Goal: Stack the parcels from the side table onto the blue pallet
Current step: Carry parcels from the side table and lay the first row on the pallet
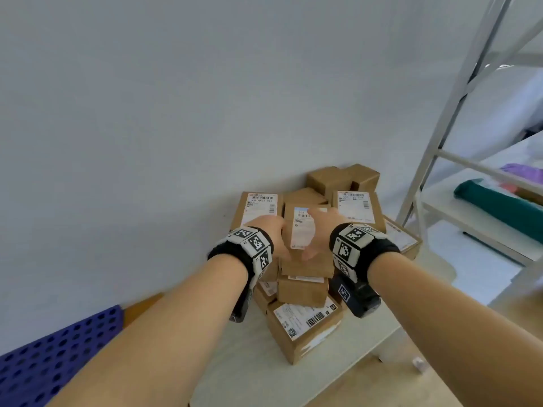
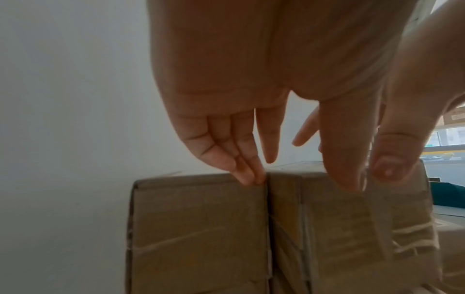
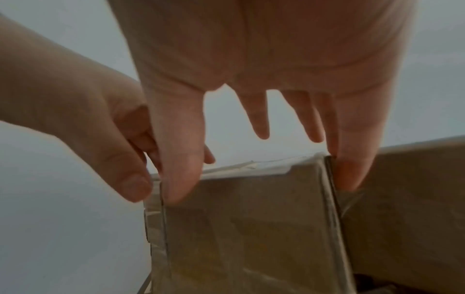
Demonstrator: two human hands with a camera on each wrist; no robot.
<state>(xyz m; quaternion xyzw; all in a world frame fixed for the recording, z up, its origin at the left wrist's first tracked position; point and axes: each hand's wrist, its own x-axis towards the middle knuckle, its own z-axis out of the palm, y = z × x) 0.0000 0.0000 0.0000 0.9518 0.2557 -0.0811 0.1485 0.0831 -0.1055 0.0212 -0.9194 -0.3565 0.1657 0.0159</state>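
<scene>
Two hands reach into a pile of cardboard parcels on the tabletop (image 1: 252, 374) in the head view. The left hand (image 1: 271, 235) and right hand (image 1: 321, 230) flank the top parcel (image 1: 302, 230), a brown box with a white label, one on each side, thumbs on its near edge. It sits on top of the heap, between two labelled neighbours. The blue pallet (image 1: 58, 345) lies well apart at the lower left, and a metal shelf rack (image 1: 458, 113) stands to the right.

From the left wrist, the left hand (image 2: 264, 83) hangs over the box tops with fingers straight, their tips at the seam between the left neighbour box (image 2: 198, 232) and the top parcel (image 2: 352, 228), the thumb on the parcel's face.

From the right wrist, the right hand (image 3: 264, 69) spans the top parcel (image 3: 251, 228), thumb at its left corner, outer fingers slipped into the gap beside the right neighbour box (image 3: 407, 199). Fingers are extended, pressing rather than clenched. The left hand (image 3: 88, 123) touches the same corner.
</scene>
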